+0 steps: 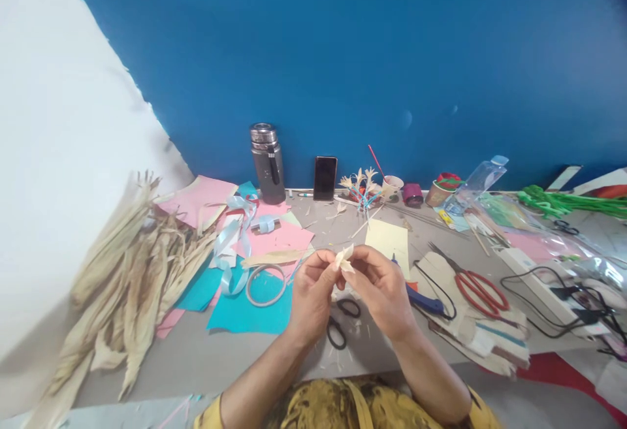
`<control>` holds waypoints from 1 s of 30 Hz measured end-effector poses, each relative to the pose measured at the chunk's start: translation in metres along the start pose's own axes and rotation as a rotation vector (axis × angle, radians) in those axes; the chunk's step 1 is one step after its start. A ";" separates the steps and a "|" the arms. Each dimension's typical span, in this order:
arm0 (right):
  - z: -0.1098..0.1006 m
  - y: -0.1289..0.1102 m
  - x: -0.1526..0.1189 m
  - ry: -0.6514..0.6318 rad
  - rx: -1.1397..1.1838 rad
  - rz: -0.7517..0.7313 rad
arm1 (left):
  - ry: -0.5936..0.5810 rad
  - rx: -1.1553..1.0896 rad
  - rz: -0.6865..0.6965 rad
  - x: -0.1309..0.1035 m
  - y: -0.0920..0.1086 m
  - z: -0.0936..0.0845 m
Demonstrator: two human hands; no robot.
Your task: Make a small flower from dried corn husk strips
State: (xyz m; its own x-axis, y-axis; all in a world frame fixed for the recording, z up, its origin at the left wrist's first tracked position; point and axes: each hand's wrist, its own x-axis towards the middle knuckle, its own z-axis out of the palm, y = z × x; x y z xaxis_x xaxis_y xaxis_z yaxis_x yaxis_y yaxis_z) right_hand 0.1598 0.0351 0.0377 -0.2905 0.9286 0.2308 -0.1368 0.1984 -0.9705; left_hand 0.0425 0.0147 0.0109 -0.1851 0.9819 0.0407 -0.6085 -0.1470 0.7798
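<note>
Between the fingertips of both hands is a small pale corn husk flower [345, 258], held above the table's front half. My left hand [314, 285] pinches it from the left. Thumb and fingers of my right hand [382, 288] close on it from the other side. Below the hands lie black-handled scissors [337, 332], their blades partly hidden. Just right of my right hand is a blue-handled glue gun [425, 300], partly covered by that hand. Farther back stands a bunch of finished husk flowers [363, 187] with blue stems.
Dried corn husks [142, 285] are heaped at the left. A roll ring [266, 285] rests on blue paper [245, 318]. At the back stand a thermos [268, 164], a phone [325, 178] and a paper cup [392, 187]. Red-handled scissors [482, 293], gloves [490, 344] and a power strip [539, 288] lie right.
</note>
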 end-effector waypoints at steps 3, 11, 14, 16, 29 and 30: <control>-0.004 0.004 0.000 0.040 -0.012 0.015 | 0.051 0.055 0.069 0.001 -0.003 0.001; -0.014 0.010 0.004 -0.026 0.016 0.157 | 0.026 -0.188 -0.074 0.001 -0.003 0.014; -0.017 0.008 0.006 -0.071 0.075 0.202 | 0.019 -0.248 -0.125 0.001 -0.008 0.010; -0.018 0.008 0.007 -0.093 0.103 0.217 | 0.024 -0.266 -0.151 0.001 -0.009 0.007; -0.016 0.010 0.001 -0.145 0.181 0.285 | -0.024 -0.067 -0.131 -0.002 0.007 -0.002; -0.014 0.010 0.001 -0.146 0.183 0.289 | -0.015 -0.063 -0.121 -0.002 0.007 -0.003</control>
State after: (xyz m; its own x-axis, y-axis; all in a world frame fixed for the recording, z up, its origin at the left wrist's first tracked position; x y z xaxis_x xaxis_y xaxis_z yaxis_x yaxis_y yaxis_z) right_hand 0.1715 0.0424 0.0268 -0.4722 0.8809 -0.0307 -0.1923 -0.1369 -0.9717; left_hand 0.0364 0.0115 0.0145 -0.0958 0.9945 -0.0417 -0.6733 -0.0339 0.7386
